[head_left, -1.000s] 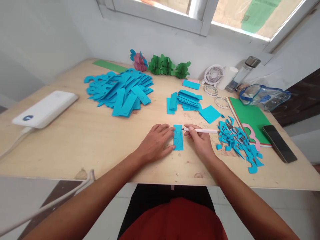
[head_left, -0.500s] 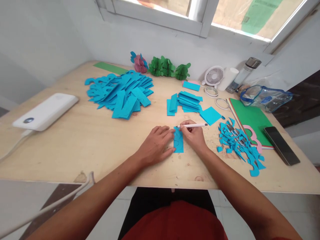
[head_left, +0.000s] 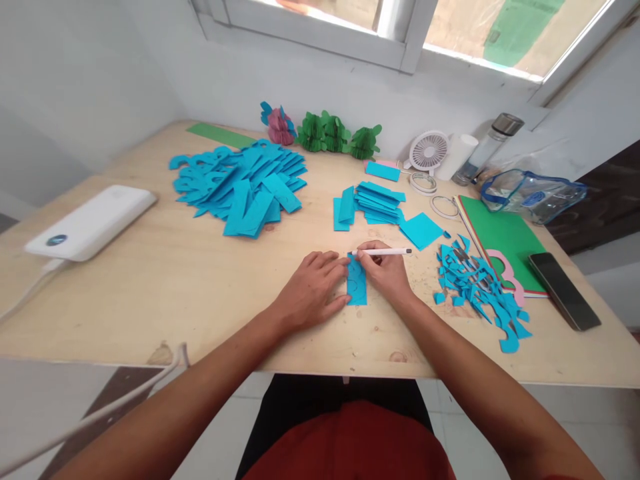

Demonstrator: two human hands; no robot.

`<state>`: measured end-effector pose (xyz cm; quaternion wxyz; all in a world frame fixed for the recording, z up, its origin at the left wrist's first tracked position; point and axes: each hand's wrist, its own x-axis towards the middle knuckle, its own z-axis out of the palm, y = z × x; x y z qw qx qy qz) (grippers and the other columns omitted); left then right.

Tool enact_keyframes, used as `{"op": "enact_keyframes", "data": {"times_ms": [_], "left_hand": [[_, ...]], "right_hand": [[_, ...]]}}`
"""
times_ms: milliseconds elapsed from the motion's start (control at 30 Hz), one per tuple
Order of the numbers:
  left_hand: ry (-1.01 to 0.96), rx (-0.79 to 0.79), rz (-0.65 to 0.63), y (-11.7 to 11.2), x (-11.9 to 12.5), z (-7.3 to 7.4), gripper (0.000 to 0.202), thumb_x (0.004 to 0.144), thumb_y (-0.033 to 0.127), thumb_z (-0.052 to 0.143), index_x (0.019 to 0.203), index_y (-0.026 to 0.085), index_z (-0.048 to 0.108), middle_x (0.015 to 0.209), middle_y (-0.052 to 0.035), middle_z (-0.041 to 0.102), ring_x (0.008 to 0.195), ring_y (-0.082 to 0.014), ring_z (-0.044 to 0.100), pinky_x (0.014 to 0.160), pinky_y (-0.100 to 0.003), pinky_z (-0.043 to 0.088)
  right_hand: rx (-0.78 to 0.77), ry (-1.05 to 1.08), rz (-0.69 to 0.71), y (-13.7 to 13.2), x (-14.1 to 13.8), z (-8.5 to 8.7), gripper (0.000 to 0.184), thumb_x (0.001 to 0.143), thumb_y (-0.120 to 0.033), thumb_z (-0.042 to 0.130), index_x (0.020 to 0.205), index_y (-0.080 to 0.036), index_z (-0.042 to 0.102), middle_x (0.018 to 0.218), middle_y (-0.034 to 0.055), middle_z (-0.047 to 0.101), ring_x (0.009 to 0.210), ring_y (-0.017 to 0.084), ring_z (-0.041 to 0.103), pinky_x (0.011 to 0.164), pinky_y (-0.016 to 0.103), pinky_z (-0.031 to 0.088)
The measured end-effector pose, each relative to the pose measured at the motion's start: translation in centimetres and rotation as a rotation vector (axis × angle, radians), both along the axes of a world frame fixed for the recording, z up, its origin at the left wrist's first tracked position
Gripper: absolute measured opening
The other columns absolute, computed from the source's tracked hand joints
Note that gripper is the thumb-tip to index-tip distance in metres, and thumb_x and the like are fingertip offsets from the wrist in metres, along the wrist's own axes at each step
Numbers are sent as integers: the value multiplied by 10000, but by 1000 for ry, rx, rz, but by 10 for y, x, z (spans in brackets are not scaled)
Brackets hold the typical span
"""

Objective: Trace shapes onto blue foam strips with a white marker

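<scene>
A small folded blue paper strip (head_left: 357, 288) lies on the wooden table (head_left: 150, 280) in front of me, with a curved line drawn on it. My left hand (head_left: 311, 288) lies flat beside it, fingertips pressing its left edge. My right hand (head_left: 387, 273) is closed around a white pen (head_left: 383, 252), whose tip touches the top of the strip.
A big heap of cut blue shapes (head_left: 240, 183) lies at the back left. A stack of blue strips (head_left: 375, 200), blue scraps with scissors (head_left: 475, 280), green paper (head_left: 500, 233), a phone (head_left: 564, 290), a fan (head_left: 427, 151) and a white power bank (head_left: 90, 222) surround the work spot.
My right hand has moved left with the pen, from beside the strip onto its top edge. The left hand has stayed on the strip.
</scene>
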<state>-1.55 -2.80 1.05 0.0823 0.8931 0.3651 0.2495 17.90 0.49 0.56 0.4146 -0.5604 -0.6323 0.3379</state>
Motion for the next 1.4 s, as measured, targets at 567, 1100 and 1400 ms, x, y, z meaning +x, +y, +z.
{"op": "enact_keyframes", "data": {"times_ms": [567, 1100, 1400], "left_hand": [[-3, 3, 1, 0, 0, 0, 417, 883, 349, 534, 1240, 137, 577, 1307, -174, 623, 1247, -350, 515, 1031, -537, 418], [3, 3, -4, 0, 0, -1, 411, 875, 353, 542, 1220, 135, 587, 1298, -178, 625, 1235, -351, 517, 1023, -540, 423], [12, 0, 2, 0, 0, 0, 377, 874, 352, 540, 1198, 167, 591, 1319, -147, 622, 1246, -338, 512, 1044, -531, 410]], "right_hand": [[6, -52, 12, 0, 0, -1, 179, 818, -378, 601, 837, -223, 689, 739, 6, 692, 625, 152, 591, 578, 261, 453], [22, -66, 8, -3, -1, 1, 174, 824, -381, 595, 829, -227, 677, 743, 10, 695, 634, 157, 604, 587, 266, 467], [21, -61, 2, -4, -1, 3, 176, 823, -379, 592, 806, -220, 666, 696, 2, 672, 614, 152, 586, 565, 258, 440]]}}
